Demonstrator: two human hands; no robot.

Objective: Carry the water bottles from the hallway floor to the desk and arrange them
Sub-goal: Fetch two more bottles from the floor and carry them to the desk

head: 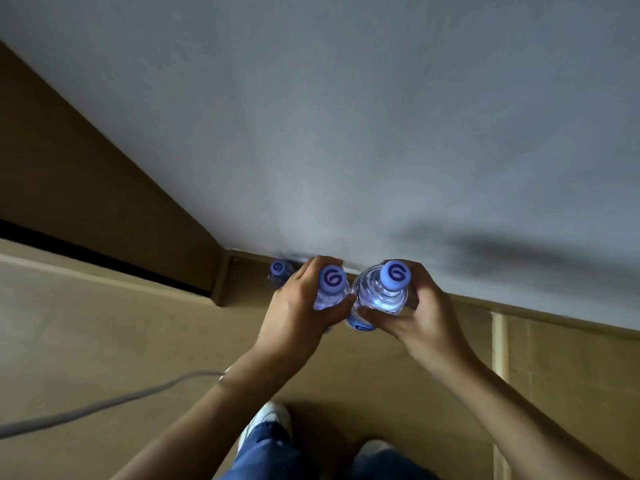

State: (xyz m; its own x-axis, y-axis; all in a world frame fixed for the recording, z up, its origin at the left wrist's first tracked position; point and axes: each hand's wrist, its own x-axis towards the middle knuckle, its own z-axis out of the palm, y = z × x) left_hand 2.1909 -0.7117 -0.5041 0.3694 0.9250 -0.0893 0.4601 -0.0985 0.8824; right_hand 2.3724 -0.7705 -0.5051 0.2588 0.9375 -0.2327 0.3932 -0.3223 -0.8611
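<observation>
Hands [304, 299] [412, 306] grip upright bottles [332, 285].

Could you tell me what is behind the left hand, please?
A third bottle stands by the wall, only its cap and shoulder showing; the left hand covers the rest.

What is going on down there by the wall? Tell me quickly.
A person bends over the floor by the wall with a water bottle in each hand. The left hand grips the left bottle just below its cap, and the right hand grips the right bottle. A third bottle stands untouched in the corner, just past the left hand. No desk is in view.
</observation>
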